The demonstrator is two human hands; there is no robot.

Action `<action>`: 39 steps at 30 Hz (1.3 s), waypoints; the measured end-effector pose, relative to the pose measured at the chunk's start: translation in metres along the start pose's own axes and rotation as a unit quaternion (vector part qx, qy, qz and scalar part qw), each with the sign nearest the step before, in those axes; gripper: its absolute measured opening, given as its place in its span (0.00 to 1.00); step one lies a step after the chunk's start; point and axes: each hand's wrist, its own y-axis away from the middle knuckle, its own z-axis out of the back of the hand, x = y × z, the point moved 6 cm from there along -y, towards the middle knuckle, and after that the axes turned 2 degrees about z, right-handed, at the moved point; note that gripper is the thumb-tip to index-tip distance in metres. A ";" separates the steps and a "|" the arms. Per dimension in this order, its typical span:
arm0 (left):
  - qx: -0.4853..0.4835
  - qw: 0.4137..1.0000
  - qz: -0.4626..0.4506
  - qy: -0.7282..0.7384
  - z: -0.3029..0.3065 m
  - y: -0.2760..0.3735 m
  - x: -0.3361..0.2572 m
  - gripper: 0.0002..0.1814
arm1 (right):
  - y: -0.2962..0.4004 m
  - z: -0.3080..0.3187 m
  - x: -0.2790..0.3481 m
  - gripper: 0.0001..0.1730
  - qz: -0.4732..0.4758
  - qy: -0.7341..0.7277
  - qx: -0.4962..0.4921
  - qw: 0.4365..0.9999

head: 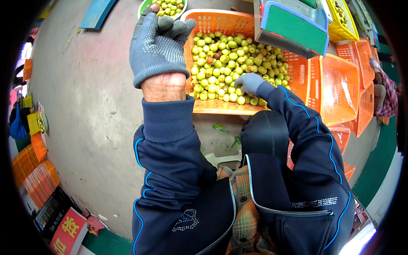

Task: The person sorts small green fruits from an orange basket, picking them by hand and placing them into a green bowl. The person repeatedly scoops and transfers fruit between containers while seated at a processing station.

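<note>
My left hand (162, 47), in a grey dotted work glove, is raised beside the near-left wall of an orange plastic crate (220, 19). Its fingers are curled close to a green-and-white bowl (185, 6) of green fruits. A small brownish tip (155, 7) shows at the fingers; whether it is a fruit or a bare fingertip is unclear. My right hand (250, 83), also gloved in grey, reaches down onto the small yellow-green fruits (228, 68), likely jujubes, inside the crate. Its fingertips touch them, and what they grip is hidden. Some fruits have brown patches.
A green-fronted metal chute (291, 27) overhangs the crate's far-right corner. Nested orange crates (339, 91) and a yellow crate (346, 32) of fruit stand on the right, near another person (387, 98). A blue board (96, 14) lies on the concrete floor (92, 105).
</note>
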 end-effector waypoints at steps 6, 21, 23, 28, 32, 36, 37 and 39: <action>0.034 0.999 0.015 0.019 0.007 -0.003 -0.003 0.11 | -0.012 0.018 0.015 0.28 0.126 -0.049 -0.199 0.971; 0.011 1.000 0.001 0.026 0.014 0.000 -0.011 0.15 | 0.042 -0.021 0.012 0.41 -0.039 0.069 0.033 0.996; -0.016 1.000 -0.009 0.017 0.015 0.001 -0.016 0.14 | 0.030 -0.021 0.023 0.42 -0.025 0.075 0.021 0.997; 0.000 1.000 0.003 0.022 0.017 -0.002 -0.010 0.14 | -0.005 -0.038 0.020 0.49 -0.036 -0.055 -0.002 0.998; 0.003 1.000 -0.001 0.017 0.021 0.001 -0.016 0.14 | -0.014 -0.040 0.034 0.47 -0.163 -0.303 0.041 0.938; 0.002 1.000 -0.001 0.014 0.017 0.003 -0.012 0.14 | -0.057 -0.032 0.027 0.38 -0.139 -0.286 -0.012 0.948; 0.006 1.000 0.002 0.017 0.018 0.002 -0.009 0.14 | -0.067 -0.030 0.025 0.34 -0.107 -0.393 -0.046 0.912; -0.010 1.000 0.003 0.000 0.014 0.003 -0.005 0.15 | -0.083 -0.015 0.032 0.43 -0.085 -0.432 -0.065 0.895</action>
